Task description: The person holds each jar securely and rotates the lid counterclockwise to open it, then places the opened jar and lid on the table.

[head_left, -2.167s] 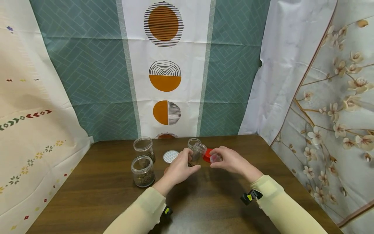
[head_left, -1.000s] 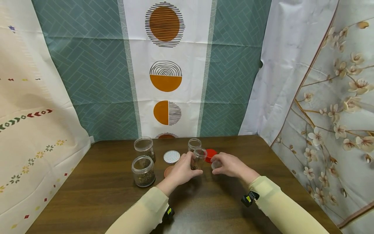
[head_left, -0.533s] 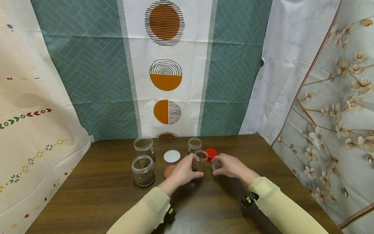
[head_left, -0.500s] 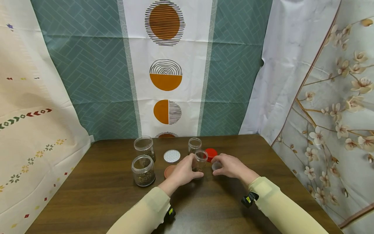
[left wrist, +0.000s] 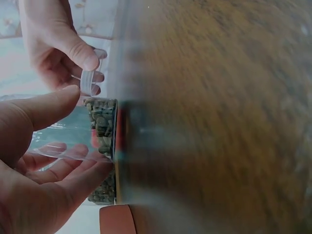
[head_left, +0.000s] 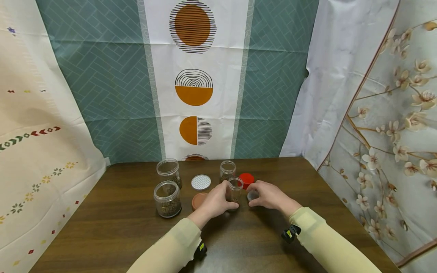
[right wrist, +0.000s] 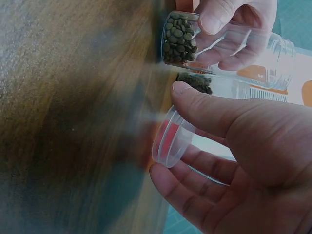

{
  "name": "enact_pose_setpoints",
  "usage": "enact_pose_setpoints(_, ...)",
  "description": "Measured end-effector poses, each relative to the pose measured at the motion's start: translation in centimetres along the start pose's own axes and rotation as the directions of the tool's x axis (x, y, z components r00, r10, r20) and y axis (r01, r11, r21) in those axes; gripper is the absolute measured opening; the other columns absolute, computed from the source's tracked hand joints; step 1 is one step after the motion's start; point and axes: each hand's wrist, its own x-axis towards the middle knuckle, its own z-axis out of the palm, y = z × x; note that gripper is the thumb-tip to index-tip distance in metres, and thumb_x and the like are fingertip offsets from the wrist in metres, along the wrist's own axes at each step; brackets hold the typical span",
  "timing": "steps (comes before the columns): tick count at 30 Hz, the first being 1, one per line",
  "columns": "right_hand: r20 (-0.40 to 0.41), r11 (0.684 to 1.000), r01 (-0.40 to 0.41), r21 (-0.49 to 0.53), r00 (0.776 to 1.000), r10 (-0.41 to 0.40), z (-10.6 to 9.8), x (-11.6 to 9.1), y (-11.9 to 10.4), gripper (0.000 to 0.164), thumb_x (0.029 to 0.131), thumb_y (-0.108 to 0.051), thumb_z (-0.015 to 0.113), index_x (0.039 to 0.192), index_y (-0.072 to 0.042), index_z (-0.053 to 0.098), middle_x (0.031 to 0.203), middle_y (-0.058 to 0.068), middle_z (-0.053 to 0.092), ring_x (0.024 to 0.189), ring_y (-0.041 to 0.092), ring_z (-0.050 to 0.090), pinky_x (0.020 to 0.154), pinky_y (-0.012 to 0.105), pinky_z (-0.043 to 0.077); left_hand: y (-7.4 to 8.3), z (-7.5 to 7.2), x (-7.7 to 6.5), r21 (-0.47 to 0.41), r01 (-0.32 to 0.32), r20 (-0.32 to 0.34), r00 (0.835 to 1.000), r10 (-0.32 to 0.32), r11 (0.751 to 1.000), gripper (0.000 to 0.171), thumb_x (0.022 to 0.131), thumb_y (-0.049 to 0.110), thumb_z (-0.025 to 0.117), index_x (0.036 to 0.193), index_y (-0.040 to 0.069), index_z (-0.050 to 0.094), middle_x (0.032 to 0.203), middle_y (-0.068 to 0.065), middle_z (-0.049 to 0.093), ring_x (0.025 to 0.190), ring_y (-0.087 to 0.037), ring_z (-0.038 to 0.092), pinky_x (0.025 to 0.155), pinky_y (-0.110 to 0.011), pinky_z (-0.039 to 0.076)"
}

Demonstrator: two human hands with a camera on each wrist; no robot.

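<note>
My left hand (head_left: 216,201) grips a slim clear jar (head_left: 235,189) round its side, thumb toward me. The jar stands upright, uncapped, with dark green-brown pellets (right wrist: 179,41) in its bottom. A short gap to the right, my right hand (head_left: 269,195) pinches a clear round lid (right wrist: 170,139) by its edge between thumb and fingers. In the head view the lid shows low over the table, beside the jar. Behind the held jar is a second slim open jar (head_left: 227,169), also with pellets in it.
On the left stand two wide open jars, the nearer jar (head_left: 167,203) and the farther jar (head_left: 168,170), both with pellets. A patterned white lid (head_left: 200,182) and an orange lid (head_left: 198,200) lie beside my left hand. A red lid (head_left: 246,178) lies behind my right hand.
The jar in my left hand was tilted to the right; it has come down and stands upright. My right hand, still with the lid, has moved slightly lower and toward me.
</note>
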Motion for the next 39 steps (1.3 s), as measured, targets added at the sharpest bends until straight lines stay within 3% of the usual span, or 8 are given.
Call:
enact_pose_setpoints(5, 0.011, 1.0, -0.002, -0.003, 1.0, 0.002, 0.3, 0.0, 0.1, 0.045, 0.087, -0.024, 0.097, 0.124, -0.007, 0.079, 0.111, 0.004, 0.071, 0.102, 0.024, 0.068, 0.096, 0.052, 0.057, 0.4, -0.2, -0.2, 0.028, 0.014, 0.009, 1.0, -0.014, 0.999, 0.053, 0.083, 0.024, 0.098, 0.114, 0.014, 0.056, 0.096, 0.002, 0.062, 0.084, -0.016, 0.059, 0.076, -0.038, 0.051)
enact_pose_setpoints(13, 0.016, 1.0, 0.012, -0.017, 1.0, -0.012, 0.6, 0.1, -0.1, 0.043, 0.086, -0.025, 0.097, 0.122, -0.008, 0.079, 0.112, 0.004, 0.071, 0.101, 0.024, 0.068, 0.096, 0.051, 0.057, 4.3, -2.6, -1.2, 0.069, 0.076, 0.056, 0.995, -0.08, 0.995, 0.054, 0.087, 0.016, 0.096, 0.123, 0.006, 0.058, 0.108, -0.008, 0.07, 0.098, -0.025, 0.067, 0.089, -0.046, 0.055)
enact_pose_setpoints(21, 0.025, 1.0, 0.003, -0.028, 1.0, -0.003, 1.0, 0.2, -0.2, 0.044, 0.086, -0.025, 0.097, 0.122, -0.008, 0.078, 0.114, 0.005, 0.072, 0.103, 0.025, 0.069, 0.097, 0.052, 0.058, 4.2, -2.8, -1.3, 0.078, 0.081, 0.061, 0.994, -0.086, 0.994, 0.057, 0.086, 0.018, 0.098, 0.125, 0.006, 0.058, 0.112, -0.01, 0.073, 0.101, -0.027, 0.07, 0.09, -0.047, 0.056)
enact_pose_setpoints(26, 0.023, 0.999, 0.011, -0.036, 1.0, -0.01, 1.0, 0.2, -0.2, 0.044, 0.086, -0.025, 0.097, 0.122, -0.008, 0.078, 0.113, 0.005, 0.072, 0.103, 0.025, 0.069, 0.097, 0.052, 0.058, 2.7, -2.2, -0.8, 0.08, 0.04, 0.049, 0.998, -0.044, 0.996, 0.056, 0.087, 0.022, 0.097, 0.124, 0.008, 0.058, 0.106, -0.005, 0.072, 0.095, -0.022, 0.068, 0.085, -0.046, 0.056)
enact_pose_setpoints(29, 0.02, 0.999, 0.017, -0.042, 1.0, -0.017, 1.0, 0.2, -0.2, 0.044, 0.086, -0.025, 0.097, 0.122, -0.008, 0.078, 0.114, 0.005, 0.072, 0.103, 0.025, 0.069, 0.096, 0.052, 0.058, 2.9, -2.1, -0.8, 0.098, 0.051, 0.053, 0.997, -0.056, 0.994, 0.055, 0.087, 0.022, 0.097, 0.124, 0.007, 0.058, 0.107, -0.006, 0.072, 0.096, -0.022, 0.068, 0.086, -0.045, 0.056)
enact_pose_setpoints(32, 0.017, 0.998, 0.03, -0.055, 0.999, -0.029, 1.2, 0.1, -0.2, 0.044, 0.087, -0.026, 0.097, 0.122, -0.008, 0.078, 0.114, 0.005, 0.072, 0.103, 0.025, 0.069, 0.096, 0.052, 0.058, 4.2, -2.7, -1.0, 0.102, 0.092, 0.072, 0.992, -0.099, 0.991, 0.056, 0.086, 0.019, 0.097, 0.124, 0.007, 0.058, 0.108, -0.009, 0.073, 0.099, -0.025, 0.069, 0.09, -0.047, 0.056)
enact_pose_setpoints(35, 0.009, 0.996, 0.052, -0.079, 0.999, -0.051, 1.4, 0.1, 0.0, 0.043, 0.087, -0.026, 0.097, 0.121, -0.007, 0.079, 0.112, 0.005, 0.072, 0.101, 0.025, 0.069, 0.095, 0.051, 0.059, 2.9, -2.0, -0.6, 0.103, 0.088, 0.077, 0.992, -0.096, 0.991, 0.056, 0.087, 0.022, 0.097, 0.124, 0.008, 0.057, 0.106, -0.007, 0.072, 0.096, -0.023, 0.069, 0.086, -0.046, 0.056)
enact_pose_setpoints(39, -0.002, 0.993, 0.069, -0.1, 0.998, -0.069, 1.7, 0.2, 0.0, 0.042, 0.087, -0.027, 0.097, 0.12, -0.006, 0.08, 0.111, 0.006, 0.071, 0.102, 0.028, 0.069, 0.094, 0.052, 0.059, -0.9, -0.2, 0.7, 0.096, 0.078, 0.074, 0.994, -0.086, 0.992, 0.061, 0.086, 0.032, 0.098, 0.126, 0.015, 0.056, 0.105, 0.001, 0.071, 0.094, -0.016, 0.068, 0.084, -0.041, 0.056)
